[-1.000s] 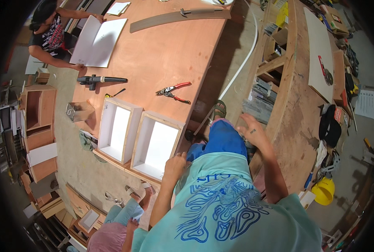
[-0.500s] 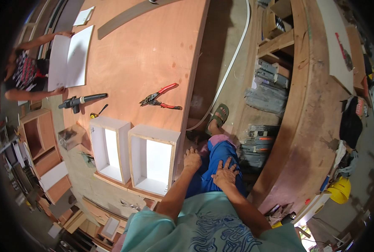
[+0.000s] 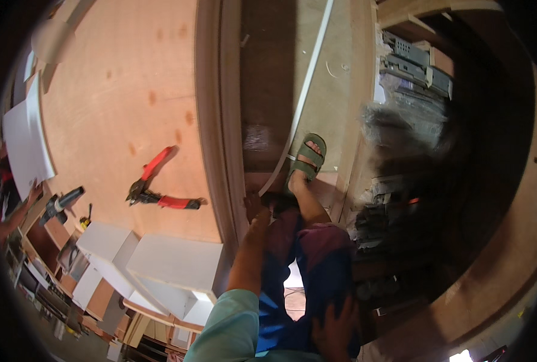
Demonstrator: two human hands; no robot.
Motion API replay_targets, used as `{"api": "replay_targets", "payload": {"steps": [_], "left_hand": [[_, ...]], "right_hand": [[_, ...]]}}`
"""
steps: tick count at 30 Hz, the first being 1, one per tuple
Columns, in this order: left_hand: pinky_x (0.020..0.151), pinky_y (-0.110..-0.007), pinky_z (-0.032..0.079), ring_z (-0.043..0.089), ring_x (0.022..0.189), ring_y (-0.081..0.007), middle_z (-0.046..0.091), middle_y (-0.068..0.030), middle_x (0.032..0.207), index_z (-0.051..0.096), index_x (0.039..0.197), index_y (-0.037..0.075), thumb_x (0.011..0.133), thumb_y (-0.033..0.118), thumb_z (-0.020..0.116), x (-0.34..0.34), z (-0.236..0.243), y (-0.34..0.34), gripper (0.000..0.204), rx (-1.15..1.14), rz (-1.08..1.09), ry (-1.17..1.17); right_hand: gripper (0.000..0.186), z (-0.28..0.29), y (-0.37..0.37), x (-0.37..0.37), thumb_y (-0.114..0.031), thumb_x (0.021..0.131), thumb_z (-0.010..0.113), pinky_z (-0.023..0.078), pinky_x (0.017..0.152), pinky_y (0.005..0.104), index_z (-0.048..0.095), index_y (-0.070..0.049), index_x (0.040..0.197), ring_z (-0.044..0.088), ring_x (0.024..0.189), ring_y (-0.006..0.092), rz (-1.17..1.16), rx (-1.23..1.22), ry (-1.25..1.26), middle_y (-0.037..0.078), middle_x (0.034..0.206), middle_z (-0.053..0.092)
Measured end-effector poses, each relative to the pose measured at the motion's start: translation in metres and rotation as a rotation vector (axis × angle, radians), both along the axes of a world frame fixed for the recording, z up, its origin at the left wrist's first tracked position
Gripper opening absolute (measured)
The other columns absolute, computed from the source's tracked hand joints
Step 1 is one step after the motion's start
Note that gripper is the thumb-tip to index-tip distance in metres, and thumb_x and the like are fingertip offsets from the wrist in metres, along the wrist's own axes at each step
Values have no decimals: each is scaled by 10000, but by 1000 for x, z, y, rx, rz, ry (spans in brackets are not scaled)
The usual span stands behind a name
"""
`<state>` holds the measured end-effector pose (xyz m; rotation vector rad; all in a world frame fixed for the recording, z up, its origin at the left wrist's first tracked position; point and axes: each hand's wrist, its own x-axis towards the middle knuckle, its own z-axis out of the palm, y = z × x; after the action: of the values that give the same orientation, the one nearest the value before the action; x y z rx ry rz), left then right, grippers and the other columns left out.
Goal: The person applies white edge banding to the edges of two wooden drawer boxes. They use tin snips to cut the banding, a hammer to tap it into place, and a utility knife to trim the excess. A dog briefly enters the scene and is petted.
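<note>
Plywood tabletop [image 3: 130, 90], workshop, seen from above.
Left of frame: red-handled pliers [image 3: 154, 187], white boxes [image 3: 160, 265] lower left, drill [image 3: 63, 202] at far left. Left hand [image 3: 255, 208] reaches low at the tabletop edge, grip unclear; right hand [image 3: 335, 326] rests open on blue-trousered thigh [image 3: 280, 289], bottom centre. Since the earlier frame, view has tipped lower; hands have parted.

Left hand [image 3: 255, 208] is reaching down past the plywood table edge [image 3: 220, 151], and its fingertips are disappearing into shadow, so no telling what they're touching. Right hand [image 3: 335, 329] is getting cut off by the bottom edge. The shelf stuff [image 3: 395, 133] on the right is smearing into blur. A co-worker's arm [image 3: 15, 214] is barely poking in at the left rim.
</note>
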<state>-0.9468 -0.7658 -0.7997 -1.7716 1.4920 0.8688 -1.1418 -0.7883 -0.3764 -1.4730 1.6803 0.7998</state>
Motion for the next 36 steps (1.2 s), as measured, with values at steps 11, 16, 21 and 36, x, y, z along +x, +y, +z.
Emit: {"api": "replay_targets", "payload": {"steps": [11, 16, 21, 36], "left_hand": [[861, -384, 528, 662, 948, -326, 664, -218, 952, 662, 1034, -19, 888, 138, 558, -8, 112, -28, 238, 62, 127, 435], [779, -287, 540, 654, 1009, -198, 680, -127, 1071, 606, 1265, 90, 920, 123, 508, 0, 310, -110, 361, 552, 1036, 1165], [904, -356, 524, 595, 1156, -245, 578, -165, 1297, 481, 1350, -36, 1004, 235, 495, 57, 595, -180, 440, 483, 904, 1764], [603, -309, 497, 538, 758, -159, 503, -35, 859, 469, 1353, 10, 985, 379, 457, 168, 777, -123, 522, -1256, 970, 2043]], "right_hand": [[583, 9, 22, 7, -393, 811, 674, 327, 988, 652, 540, -54, 1266, 346, 1276, 519, 6, -132, -48, 264, 1445, 325], [649, 12, 11, 5, -338, 828, 684, 327, 1021, 627, 435, -59, 1359, 336, 1311, 501, -71, -176, -170, 269, 1484, 275], [771, 95, -79, 26, -143, 768, 737, 270, 1066, 640, 332, -29, 1414, 263, 1369, 504, -82, -1018, -802, 312, 1505, 198], [317, 344, -204, 200, -70, 892, 645, 478, 626, 314, 613, 39, 1187, 594, 687, 242, 498, -949, -1586, 132, 778, 607]]}}
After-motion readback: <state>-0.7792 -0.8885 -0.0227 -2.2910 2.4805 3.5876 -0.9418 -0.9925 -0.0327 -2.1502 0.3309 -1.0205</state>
